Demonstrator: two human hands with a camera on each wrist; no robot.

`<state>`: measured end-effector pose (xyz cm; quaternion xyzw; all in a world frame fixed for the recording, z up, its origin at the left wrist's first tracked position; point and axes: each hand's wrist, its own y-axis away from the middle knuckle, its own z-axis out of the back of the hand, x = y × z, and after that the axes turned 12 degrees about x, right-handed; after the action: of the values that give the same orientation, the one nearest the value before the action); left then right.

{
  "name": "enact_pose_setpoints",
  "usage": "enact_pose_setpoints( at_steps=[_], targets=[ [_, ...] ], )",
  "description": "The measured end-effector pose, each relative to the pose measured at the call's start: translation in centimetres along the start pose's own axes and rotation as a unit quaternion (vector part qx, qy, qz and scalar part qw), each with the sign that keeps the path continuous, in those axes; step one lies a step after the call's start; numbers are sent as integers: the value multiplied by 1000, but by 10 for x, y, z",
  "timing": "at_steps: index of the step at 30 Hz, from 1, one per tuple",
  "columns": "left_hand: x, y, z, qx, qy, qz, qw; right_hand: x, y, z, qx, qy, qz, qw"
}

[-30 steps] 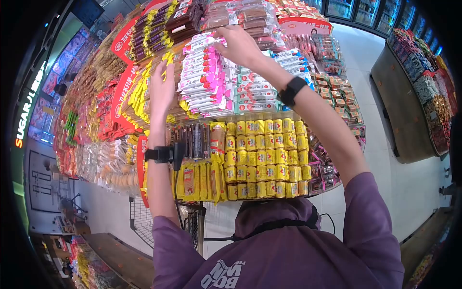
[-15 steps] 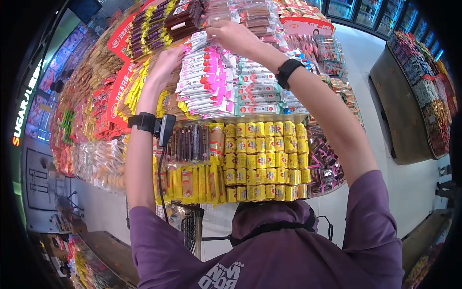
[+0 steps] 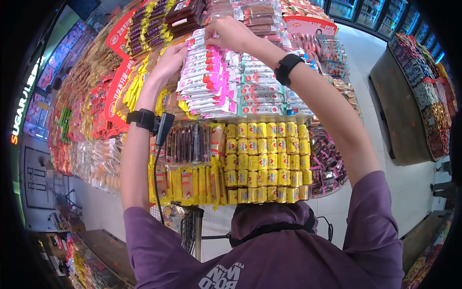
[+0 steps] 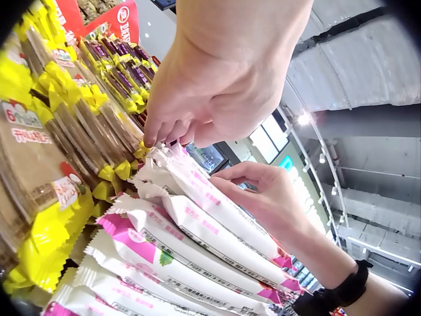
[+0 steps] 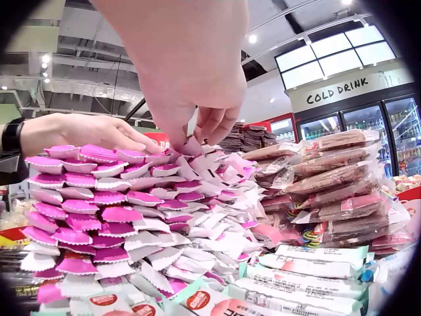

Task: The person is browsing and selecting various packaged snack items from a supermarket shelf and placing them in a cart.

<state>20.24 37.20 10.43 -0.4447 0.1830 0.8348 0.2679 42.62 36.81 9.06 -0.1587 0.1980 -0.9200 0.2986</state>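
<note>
White-and-pink wrapped bars (image 3: 202,79) lie in a tall stack, with both hands at its far end. The left hand (image 3: 169,63) is at the stack's left side; in the left wrist view that hand (image 4: 220,89) has its fingers curled and pinches the crimped end of a top white packet (image 4: 210,201). From the right side, the right hand (image 3: 232,34) reaches over the stack. The right wrist view shows this hand (image 5: 191,72) pinching a wrapper end on top of the pink-ended packets (image 5: 118,214), its fingertips partly hidden.
Yellow cylindrical packs (image 3: 262,161) and yellow-wrapped bars (image 3: 187,185) stand nearest the body. Green-and-white packets (image 3: 262,86) adjoin the stack on the right; brown bars in yellow wrappers (image 4: 85,125) adjoin it on the left. Below is a wire cart (image 3: 192,229).
The left hand has moved forward and right onto the stack's end, its spread fingers now curled in. The right hand has shifted slightly left and stays at the far end.
</note>
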Motion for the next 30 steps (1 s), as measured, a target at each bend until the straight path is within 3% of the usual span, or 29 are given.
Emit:
enact_pose_setpoints(
  at_steps=[4,7,10,16,19,22,25,28,30],
  targets=[
    [6,-8,5,0,-20,-8,1000,7,-5,4,4,42,40,998],
    [-5,2,-2,-33,-75,-36,996,15,-16,14,88,159,60,982],
    [3,-4,6,-47,-71,-13,996,21,-22,26,117,291,124,941],
    [6,-4,6,-68,-19,-13,997,-1,-27,8,16,240,215,947],
    [18,-13,9,-69,6,-40,997,1,-19,7,64,166,139,974],
    [27,-19,11,-94,13,-72,993,-3,-17,10,29,119,133,984],
    [25,-20,15,-138,-119,-68,981,-6,-20,2,-2,93,71,993],
    [12,-19,13,-196,-254,-74,944,-7,-21,5,76,27,33,996],
    [6,-17,14,-168,-241,-32,955,-9,-21,4,62,5,38,997]
  ],
)
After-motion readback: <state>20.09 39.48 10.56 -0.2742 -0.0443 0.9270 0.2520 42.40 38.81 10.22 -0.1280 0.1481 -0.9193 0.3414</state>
